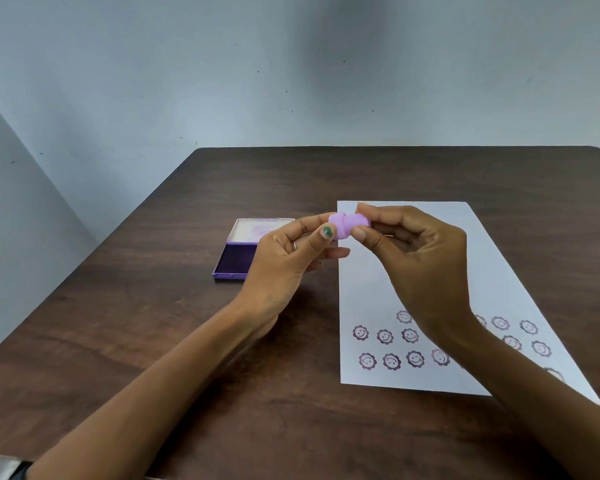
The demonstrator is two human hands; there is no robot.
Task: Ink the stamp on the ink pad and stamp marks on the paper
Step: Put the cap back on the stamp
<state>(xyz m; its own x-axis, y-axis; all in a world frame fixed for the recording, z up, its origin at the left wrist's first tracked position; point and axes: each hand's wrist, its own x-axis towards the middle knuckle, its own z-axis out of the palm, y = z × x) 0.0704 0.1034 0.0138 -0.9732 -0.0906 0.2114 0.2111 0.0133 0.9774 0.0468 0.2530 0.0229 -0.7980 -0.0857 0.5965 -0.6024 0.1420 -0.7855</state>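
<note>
I see both hands — left hand (284,261), right hand (420,258) — pinching the small lilac plastic stamp (349,226); its face is hidden, and the right forearm covers some purple marks (410,336).

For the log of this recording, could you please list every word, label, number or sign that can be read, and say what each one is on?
No legible words or numbers.
Ink pad lid: faint purple print inside, too blurred to read.
Paper: rows of purple smiling flower marks, pictures only.
Stamp, held between left hand and right hand: no text visible.
</note>
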